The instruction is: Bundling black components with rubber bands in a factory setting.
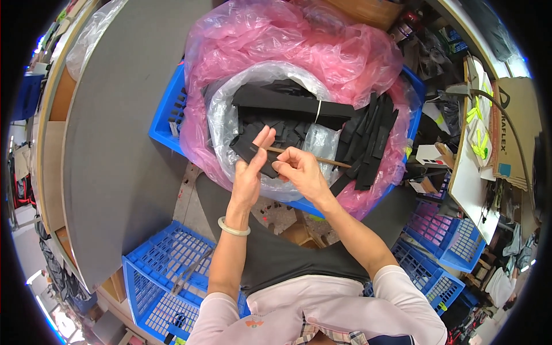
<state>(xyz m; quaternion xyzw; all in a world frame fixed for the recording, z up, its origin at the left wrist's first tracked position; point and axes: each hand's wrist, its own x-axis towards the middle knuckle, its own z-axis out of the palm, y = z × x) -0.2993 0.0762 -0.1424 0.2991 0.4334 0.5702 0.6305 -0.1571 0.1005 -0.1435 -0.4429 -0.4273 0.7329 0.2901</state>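
The left hand [250, 172] holds a flat black foam piece [253, 150] against its open palm, fingers straight. The right hand [299, 169] pinches a thin wooden stick [322, 159], its tip on the piece. Both hover over a blue crate [167, 112] lined with a pink plastic bag [287, 40], full of black foam strips [368, 144], 1 bundle [287, 104] tied with a white band.

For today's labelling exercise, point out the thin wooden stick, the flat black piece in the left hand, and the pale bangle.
thin wooden stick [322, 159], head view, mid-shaft.
flat black piece [248, 150], head view, flat face.
pale bangle [233, 229], head view, front of ring.
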